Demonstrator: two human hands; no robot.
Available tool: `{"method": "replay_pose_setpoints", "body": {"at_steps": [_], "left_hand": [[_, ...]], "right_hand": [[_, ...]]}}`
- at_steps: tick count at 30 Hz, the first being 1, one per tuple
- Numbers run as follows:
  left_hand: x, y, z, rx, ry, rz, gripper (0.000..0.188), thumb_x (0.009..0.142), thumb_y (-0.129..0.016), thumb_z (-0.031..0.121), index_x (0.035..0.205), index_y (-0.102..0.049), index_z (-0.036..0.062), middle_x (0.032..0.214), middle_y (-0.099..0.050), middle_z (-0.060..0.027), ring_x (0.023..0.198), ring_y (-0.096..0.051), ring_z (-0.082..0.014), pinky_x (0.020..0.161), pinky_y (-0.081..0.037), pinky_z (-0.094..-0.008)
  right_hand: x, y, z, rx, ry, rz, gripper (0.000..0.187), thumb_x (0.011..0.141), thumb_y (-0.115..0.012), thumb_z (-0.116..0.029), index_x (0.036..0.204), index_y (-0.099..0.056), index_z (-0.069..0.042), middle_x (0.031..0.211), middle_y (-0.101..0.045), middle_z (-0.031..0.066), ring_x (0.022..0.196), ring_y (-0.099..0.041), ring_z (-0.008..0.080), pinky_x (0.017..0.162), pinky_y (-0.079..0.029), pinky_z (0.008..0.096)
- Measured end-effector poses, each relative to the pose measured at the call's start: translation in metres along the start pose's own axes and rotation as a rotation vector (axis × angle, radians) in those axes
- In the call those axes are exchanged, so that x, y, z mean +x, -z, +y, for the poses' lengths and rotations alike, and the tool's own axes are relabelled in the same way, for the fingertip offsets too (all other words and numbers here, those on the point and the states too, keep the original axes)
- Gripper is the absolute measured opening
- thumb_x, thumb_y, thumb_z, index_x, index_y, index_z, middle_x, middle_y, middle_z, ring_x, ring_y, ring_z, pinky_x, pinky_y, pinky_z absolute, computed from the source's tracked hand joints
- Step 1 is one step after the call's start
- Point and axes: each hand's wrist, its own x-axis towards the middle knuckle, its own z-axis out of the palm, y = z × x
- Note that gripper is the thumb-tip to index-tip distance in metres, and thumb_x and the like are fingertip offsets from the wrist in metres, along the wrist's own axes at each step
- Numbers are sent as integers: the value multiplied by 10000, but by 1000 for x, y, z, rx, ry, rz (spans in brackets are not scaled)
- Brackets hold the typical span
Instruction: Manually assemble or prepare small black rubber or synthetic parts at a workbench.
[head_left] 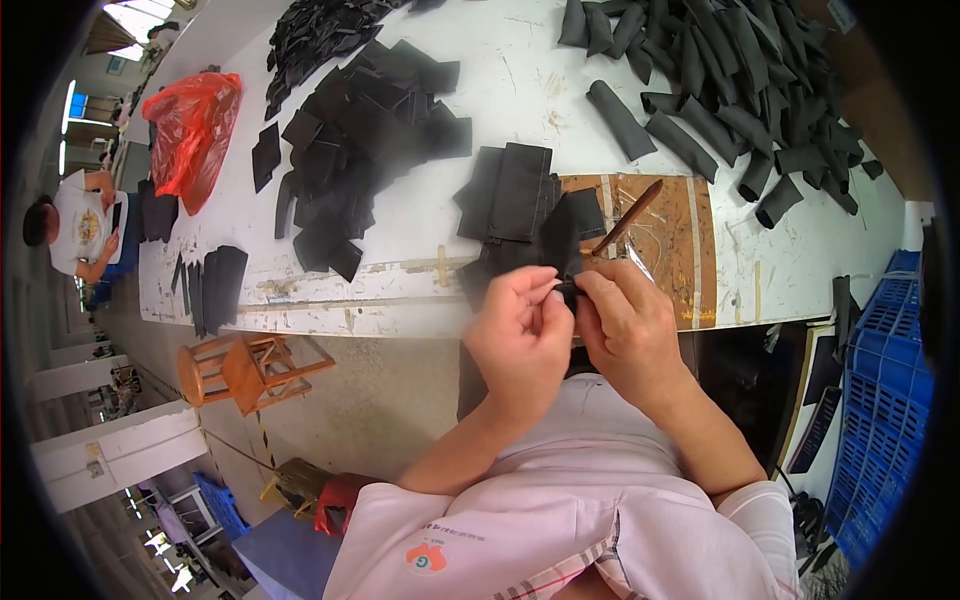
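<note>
— Where is the small dark piece (568,292)?

— Between the two hands, at the near edge of the worktop (515,95), right of that edge's middle. The left hand (520,335) has its thumb and forefinger pinched on it, and the right hand (632,318) is clamped on its other side. Whether it joins the dark material just behind, I can't tell

— And what lies beyond the fingers?

— A stack of flat dark pieces (518,200), in from the near edge. To its right a brown board (702,260) reaches that same edge, with a pointed brown stick (630,215) slanting over it, its tip toward the far right corner

— What about the rest of the worktop?

— A loose heap of flat dark pieces (350,130) spreads left of the stack toward the far edge, and a pile of dark tubes (735,60) crowds the far right corner. Dark strips (222,285) sit side by side by the near left corner, and a red plastic bag (190,140) is at the left edge

— Anything around it?

— Blue crates (890,380) past the right edge, a wooden stool (250,370) off the near edge toward the left corner, and another person (85,225) beyond the left edge
</note>
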Motion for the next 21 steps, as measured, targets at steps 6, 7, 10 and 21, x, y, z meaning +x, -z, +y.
{"method": "replay_pose_setpoints", "body": {"at_steps": [6,7,10,21], "left_hand": [[21,24,7,-804,627,-385,253,711,-514,-69,954,-469,-14,738,-566,-83,438,-368,-22,368,-262,-154],[22,25,7,-794,636,-470,283,696,-528,-69,967,-467,-10,750,-563,-76,469,-395,-26,397,-290,-149],[16,20,12,-523,563,-527,300,679,-541,-64,966,-470,-16,726,-534,-45,541,-456,-38,462,-359,-157],[10,17,22,-525,366,-580,316,650,-517,-115,952,-481,-29,789,-568,-58,577,-479,-19,476,-332,-123]], "right_hand": [[-4,14,4,226,-320,-36,145,660,-614,46,788,-565,-2,729,-529,86,605,-546,161,513,-438,243],[-5,18,8,599,-535,-107,124,678,-624,39,782,-565,7,730,-533,60,619,-541,135,525,-430,236],[-8,22,13,1170,-840,-198,94,734,-653,-40,766,-578,6,708,-512,-13,605,-481,76,518,-385,217],[-15,12,22,1480,-884,-176,197,804,-611,-225,738,-522,-62,718,-455,-25,664,-402,80,599,-333,190]]}}
